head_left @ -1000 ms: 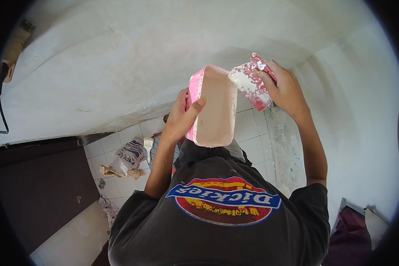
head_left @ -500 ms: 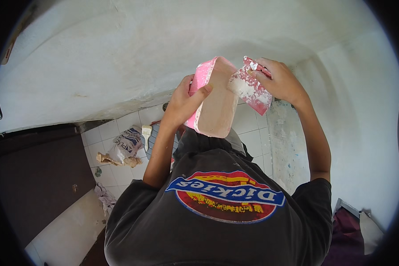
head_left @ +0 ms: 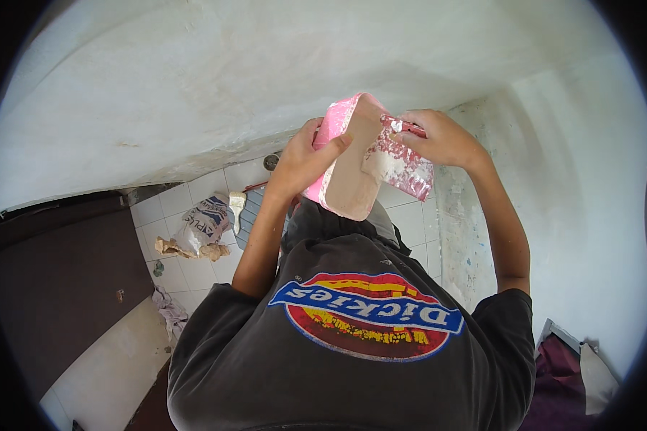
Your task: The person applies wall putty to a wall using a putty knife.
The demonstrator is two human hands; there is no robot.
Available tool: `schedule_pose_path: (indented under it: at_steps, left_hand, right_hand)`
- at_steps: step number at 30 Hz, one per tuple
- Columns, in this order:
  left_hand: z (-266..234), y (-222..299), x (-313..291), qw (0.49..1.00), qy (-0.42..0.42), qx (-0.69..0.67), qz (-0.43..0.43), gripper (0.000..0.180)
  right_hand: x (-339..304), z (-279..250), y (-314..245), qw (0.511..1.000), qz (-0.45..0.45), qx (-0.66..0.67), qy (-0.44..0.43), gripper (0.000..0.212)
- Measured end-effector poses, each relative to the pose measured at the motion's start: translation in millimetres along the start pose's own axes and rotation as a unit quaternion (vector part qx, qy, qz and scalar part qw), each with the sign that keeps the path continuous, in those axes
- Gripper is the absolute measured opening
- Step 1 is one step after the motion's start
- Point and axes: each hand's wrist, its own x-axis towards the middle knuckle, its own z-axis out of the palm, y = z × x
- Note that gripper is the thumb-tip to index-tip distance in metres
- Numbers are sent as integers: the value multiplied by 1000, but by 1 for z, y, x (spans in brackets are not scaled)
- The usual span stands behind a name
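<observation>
My left hand point(head_left: 302, 164) grips a pink rectangular tub point(head_left: 333, 122) by its left side, thumb over the rim. The tub is tilted, and a smooth beige layer like wall putty coats its inside; how deep it is I cannot tell. A red putty spreader point(head_left: 410, 171), smeared with white, is held at its top edge by my right hand point(head_left: 444, 140), fingers closed around it. Its blade overlaps the tub's right rim, with the left corner over the opening.
A pale plastered wall point(head_left: 216, 86) rises ahead, another stands at right. On the tiled floor point(head_left: 194, 273) lie a torn printed bag point(head_left: 207, 221), a paintbrush point(head_left: 237, 210) and a crumpled cloth point(head_left: 170, 310). A dark panel point(head_left: 57, 280) is at left, maroon fabric point(head_left: 559, 377) lower right.
The spreader has moved slightly left and turned, so its blade reaches further over the tub's right rim. The tub has shifted only a little.
</observation>
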Motion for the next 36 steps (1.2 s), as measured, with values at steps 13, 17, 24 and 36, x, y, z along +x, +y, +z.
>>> schedule_pose_path:
  at_steps: [13,17,24,36]
  left_hand:
    - [0,-17,7,997,-5,-78,-14,68]
    - [0,-35,7,986,-22,-165,-11,69]
    - [-2,-59,-4,933,-71,-352,-32,67]
    - [-11,-84,-16,897,-90,-433,15,62]
  right_hand:
    - [3,40,-7,995,-45,58,-66,33]
    - [-7,36,-18,994,-61,82,-41,33]
    - [-18,44,-17,973,-79,214,-20,36]
    - [-25,96,6,787,-18,586,195,34]
